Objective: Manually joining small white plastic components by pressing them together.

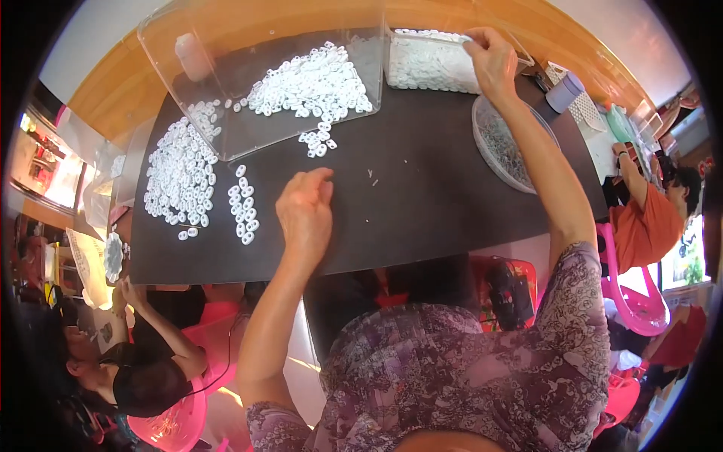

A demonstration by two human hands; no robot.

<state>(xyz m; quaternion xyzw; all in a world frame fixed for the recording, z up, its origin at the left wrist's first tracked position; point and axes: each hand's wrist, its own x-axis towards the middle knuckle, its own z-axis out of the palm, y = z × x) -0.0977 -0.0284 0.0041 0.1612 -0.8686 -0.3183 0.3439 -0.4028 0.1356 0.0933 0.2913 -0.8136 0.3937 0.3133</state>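
Observation:
My left hand [305,215] is raised over the middle of the dark table, fingers curled together; whatever they hold, if anything, is hidden. Farther off to the right, my right hand [493,66] pinches its fingers at a clear plastic bin [387,69] full of small white pieces [425,62]; I cannot make out anything in the pinch. Left of my left hand lie neat short rows of white oval pieces with dark marks [242,205]. Beyond it, a large clear plastic box [301,138] holds a heap of similar pieces [312,83], some spilling out at its near edge.
Another heap of white pieces [178,173] covers the table's left side. Under my right forearm stands a round clear tub [477,139] of thin greyish bits. A lilac-lidded cup [565,92] stands at the back right. People sit at both sides, near pink chairs [177,418].

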